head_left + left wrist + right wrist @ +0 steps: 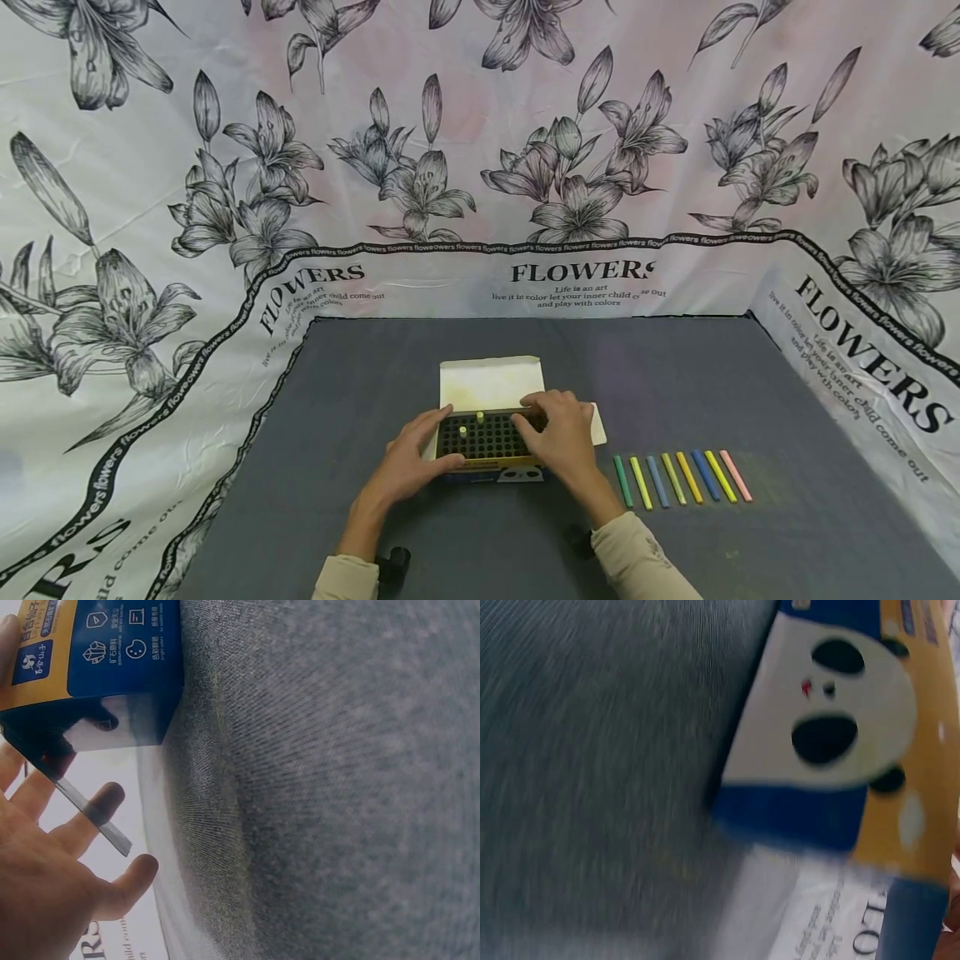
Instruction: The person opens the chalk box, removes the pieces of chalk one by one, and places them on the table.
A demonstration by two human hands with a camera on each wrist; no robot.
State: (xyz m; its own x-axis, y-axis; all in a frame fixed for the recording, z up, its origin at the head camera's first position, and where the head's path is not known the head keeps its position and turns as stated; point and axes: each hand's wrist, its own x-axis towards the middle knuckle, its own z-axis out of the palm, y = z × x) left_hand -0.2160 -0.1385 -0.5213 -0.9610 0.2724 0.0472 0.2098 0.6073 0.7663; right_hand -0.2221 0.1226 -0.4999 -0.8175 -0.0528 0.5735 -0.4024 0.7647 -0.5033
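A chalk box (pixel 491 450) stands on the grey cloth, its pale lid (pixel 487 383) folded back. Its black top is a grid of round holes, with two yellow-tipped chalk sticks (pixel 462 432) standing in it. My left hand (pixel 412 454) spans the box's left end, thumb at the front edge and a fingertip at the back corner. In the left wrist view its other fingers (pixel 105 802) spread near a side flap. Over the right end of the holes bends my right hand (pixel 562 429), thumb and fingertips at the grid and back edge. I cannot tell whether it holds anything.
To the right, several chalk sticks (pixel 678 479) in green, yellow, blue, orange and pink lie in a slanted row. A white side flap (pixel 598 425) sticks out on the box's right. Floral white cloth (pixel 577 283) rises behind the grey surface and along both sides.
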